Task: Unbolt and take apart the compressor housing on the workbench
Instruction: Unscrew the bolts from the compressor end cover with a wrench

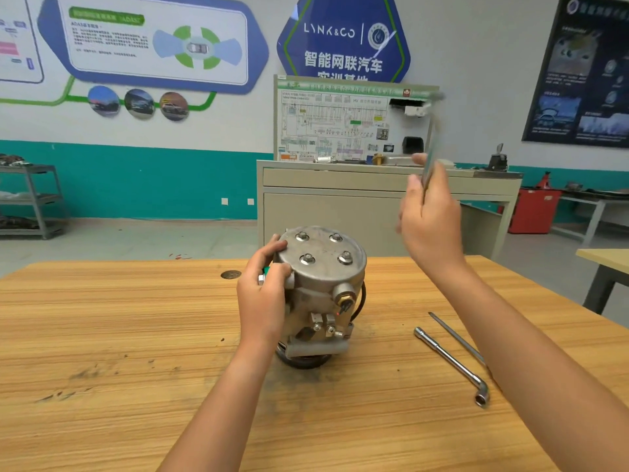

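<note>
Grey compressor housing (pixel 320 270) stands upright — four bolts (pixel 307 258) atop — left hand (pixel 262 301) gripping it, right hand (pixel 430 223) clutching blurred tool (pixel 432 144).

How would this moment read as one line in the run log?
left hand: grips compressor side | right hand: holds tool, blurred, raised | top bolts: four, all in | L-wrench: on workbench

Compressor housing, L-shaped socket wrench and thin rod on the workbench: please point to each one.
compressor housing (pixel 322 248): head view, middle of its round top cover, between the four bolts.
L-shaped socket wrench (pixel 449 358): head view, middle of its straight shaft.
thin rod (pixel 454 334): head view, middle of its visible length.
</note>
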The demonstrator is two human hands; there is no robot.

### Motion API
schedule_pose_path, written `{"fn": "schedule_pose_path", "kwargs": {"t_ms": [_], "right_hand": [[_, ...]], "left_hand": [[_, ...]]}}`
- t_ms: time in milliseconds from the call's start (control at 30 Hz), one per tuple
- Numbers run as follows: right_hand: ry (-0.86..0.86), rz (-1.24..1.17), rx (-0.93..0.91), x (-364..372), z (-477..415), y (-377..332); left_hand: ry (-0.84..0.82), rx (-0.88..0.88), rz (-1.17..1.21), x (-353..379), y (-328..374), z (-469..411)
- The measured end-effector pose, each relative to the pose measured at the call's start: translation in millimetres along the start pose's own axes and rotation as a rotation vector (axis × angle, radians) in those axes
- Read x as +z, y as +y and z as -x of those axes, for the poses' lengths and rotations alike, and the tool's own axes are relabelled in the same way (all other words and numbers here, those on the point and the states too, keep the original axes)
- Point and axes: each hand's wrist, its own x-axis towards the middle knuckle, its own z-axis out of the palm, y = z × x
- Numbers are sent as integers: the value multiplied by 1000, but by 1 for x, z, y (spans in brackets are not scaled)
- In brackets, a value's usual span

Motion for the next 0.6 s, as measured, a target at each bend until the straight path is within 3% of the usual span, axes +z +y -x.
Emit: {"fn": "schedule_pose_path", "kwargs": {"t_ms": [67,233,367,600], "right_hand": [[-153,242,-181,-24,25,-8],[-572,785,-64,-46,61,-9],[-644,838,0,-50,70,-14],[-768,1108,-174,-45,50,-46]], "left_hand": [[3,3,-2,0,0,2],[17,19,-14,1,-1,5],[38,7,1,0,0,6],[63,-9,31,8,-1,9]]}}
